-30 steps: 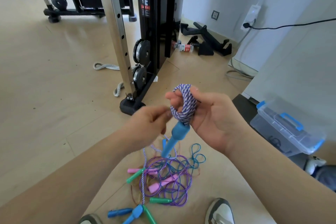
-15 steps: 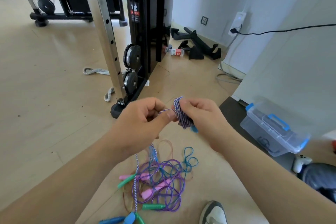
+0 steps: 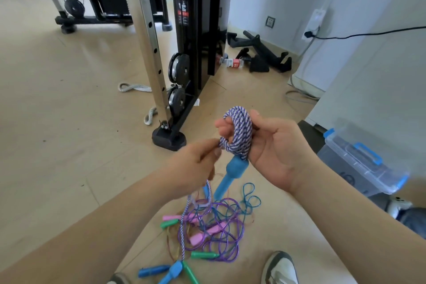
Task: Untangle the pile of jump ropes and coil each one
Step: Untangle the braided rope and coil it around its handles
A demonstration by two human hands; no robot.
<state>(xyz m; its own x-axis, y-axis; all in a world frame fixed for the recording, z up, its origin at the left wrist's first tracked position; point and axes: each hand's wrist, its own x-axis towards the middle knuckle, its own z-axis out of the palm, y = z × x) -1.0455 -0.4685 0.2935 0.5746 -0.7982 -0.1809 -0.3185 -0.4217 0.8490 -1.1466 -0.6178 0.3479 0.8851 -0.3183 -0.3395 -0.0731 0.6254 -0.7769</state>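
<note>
Purple-and-white braided rope: wound in a coil round the curled fingers of the right grip, thumb against the coil's right side. Coil upright, long axis near vertical, held in the air above the pile. Blue handle hanging from the coil's foot, thick end up, thin end pointing down and left toward the pile.

Left grip just beside the coil, pinching the free strand between thumb and fingertips. From there dropping almost straight down along the pile's left edge to a second blue handle on the floor.

In the pile: thin purple and teal cords in loose loops, tangled round pink handles and green handles lying at mixed angles. Darker blue handle touching the second one, pointing left.

Shoe at lower right. Clear box with blue latches further right. Behind, steel post of a weight machine. Red-and-white label on its black stack, writing too small to read. Bottle on its side near the wall, label likewise unreadable.
</note>
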